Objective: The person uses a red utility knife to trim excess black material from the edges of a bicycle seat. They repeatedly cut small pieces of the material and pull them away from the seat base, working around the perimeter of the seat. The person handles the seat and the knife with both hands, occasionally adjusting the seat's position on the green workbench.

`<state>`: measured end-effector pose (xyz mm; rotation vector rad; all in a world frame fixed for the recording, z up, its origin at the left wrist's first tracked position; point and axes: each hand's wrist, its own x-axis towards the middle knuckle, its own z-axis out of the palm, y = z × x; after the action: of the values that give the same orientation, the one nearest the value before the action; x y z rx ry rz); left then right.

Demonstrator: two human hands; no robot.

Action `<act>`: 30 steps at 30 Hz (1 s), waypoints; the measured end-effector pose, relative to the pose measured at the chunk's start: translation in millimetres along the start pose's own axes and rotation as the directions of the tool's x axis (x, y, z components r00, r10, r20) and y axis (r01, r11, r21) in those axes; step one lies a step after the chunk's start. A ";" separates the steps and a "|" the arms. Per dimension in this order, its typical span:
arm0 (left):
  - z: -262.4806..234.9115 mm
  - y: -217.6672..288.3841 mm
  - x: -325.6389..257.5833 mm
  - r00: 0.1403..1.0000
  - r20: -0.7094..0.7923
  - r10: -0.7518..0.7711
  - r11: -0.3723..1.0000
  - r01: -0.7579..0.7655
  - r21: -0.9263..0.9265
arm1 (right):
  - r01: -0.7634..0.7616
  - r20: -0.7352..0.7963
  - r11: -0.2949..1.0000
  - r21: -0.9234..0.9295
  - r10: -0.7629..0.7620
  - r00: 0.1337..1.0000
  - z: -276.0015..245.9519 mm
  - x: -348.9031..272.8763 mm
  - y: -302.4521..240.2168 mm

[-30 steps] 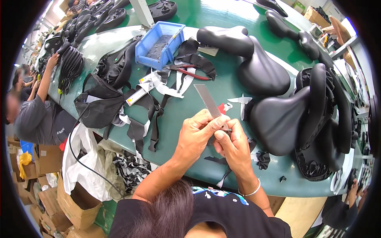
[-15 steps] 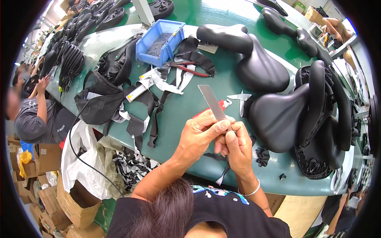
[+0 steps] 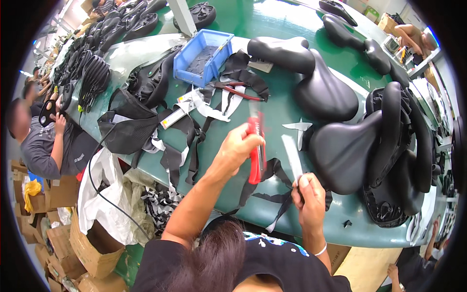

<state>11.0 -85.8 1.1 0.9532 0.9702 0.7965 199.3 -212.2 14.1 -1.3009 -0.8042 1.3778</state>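
Observation:
My left hand [image 3: 237, 152] is closed round a red utility knife [image 3: 255, 168], held upright over the green table and slightly blurred. Between the fingers and thumb of my right hand [image 3: 310, 200] is a flat, silvery blade [image 3: 293, 158], pointing up and a little left. The knife and the blade are apart. Black fabric strips [image 3: 278, 170] lie on the table between and below my hands. Just right of the blade sits a smooth black bicycle saddle [image 3: 340, 153]; a white-backed scrap [image 3: 300, 130] lies at its left side.
A blue bin [image 3: 200, 80] stands at the back, with red-handled pliers [image 3: 238, 91] and cut scraps before it. More black saddles [image 3: 325, 95] fill the right side. A black cable [image 3: 113, 200] hangs over the left edge near cardboard boxes [image 3: 92, 243]. A co-worker [image 3: 46, 146] sits at left.
My hands, together at the blade before, have moved apart. The left has let go of the blade and lifted the red knife from the table; the right keeps the blade, lower and further right.

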 end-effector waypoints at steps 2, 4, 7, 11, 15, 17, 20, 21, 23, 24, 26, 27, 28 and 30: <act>8.4 -2.0 0.3 0.963 -0.140 0.230 0.894 -0.265 -0.360 | 0.053 0.031 0.987 -0.149 -0.049 0.998 4.0 -5.4 -0.5; 8.7 5.9 -7.8 0.962 -0.201 0.184 0.899 -0.248 -0.362 | 0.149 0.112 0.948 -0.281 -0.122 0.986 8.3 -8.7 -0.4; 12.8 9.9 -11.1 0.926 -0.290 0.241 0.863 -0.341 -0.373 | 0.153 0.135 0.931 -0.332 -0.114 0.984 9.2 -13.1 -6.0; 9.7 11.0 -12.5 0.902 -0.326 0.282 0.822 -0.402 -0.403 | 0.089 0.183 0.938 -0.334 -0.029 0.983 5.6 -18.9 -12.2; 17.0 16.2 -15.6 0.921 -0.281 0.270 0.859 -0.362 -0.362 | -0.034 0.190 0.959 -0.281 0.090 0.978 8.5 -17.5 -17.4; 20.9 19.6 -18.2 0.931 -0.273 0.242 0.853 -0.338 -0.398 | -0.082 0.201 0.966 -0.245 0.133 0.971 13.0 -15.9 -19.6; 27.0 19.5 -20.9 0.938 -0.213 0.273 0.879 -0.334 -0.341 | 0.002 0.275 0.982 -0.189 0.051 0.960 20.7 -6.8 -15.0; 30.9 17.8 -20.6 0.927 -0.231 0.296 0.887 -0.357 -0.294 | 0.004 0.245 0.990 -0.138 0.030 0.969 27.1 -5.1 -16.8; 34.7 13.6 -20.6 0.928 -0.215 0.305 0.883 -0.360 -0.300 | 0.011 0.182 0.999 -0.038 -0.004 0.983 43.2 -2.0 -21.9; 36.7 11.7 -21.2 0.928 -0.207 0.309 0.882 -0.362 -0.303 | 0.040 0.152 0.999 -0.037 -0.034 0.988 49.1 1.3 -24.4; 43.3 13.5 -26.2 0.933 -0.207 0.295 0.896 -0.345 -0.279 | 0.100 0.093 0.994 -0.041 -0.096 0.991 56.3 6.9 -29.2; 46.0 15.1 -28.1 0.932 -0.215 0.291 0.894 -0.345 -0.286 | 0.159 0.087 0.974 -0.162 -0.147 0.985 53.6 9.5 -23.6; 48.3 15.3 -29.3 0.931 -0.223 0.287 0.891 -0.345 -0.294 | 0.229 0.079 0.936 -0.266 -0.215 0.973 52.8 14.5 -19.4; 50.7 1.9 -26.4 0.907 -0.180 0.380 0.882 -0.414 -0.224 | 0.297 0.134 0.884 -0.361 -0.265 0.955 55.0 24.8 -20.0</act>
<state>48.0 -123.1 23.7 0.8900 0.7638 1.3161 153.6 -174.1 36.6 -1.3562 -1.3117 1.0787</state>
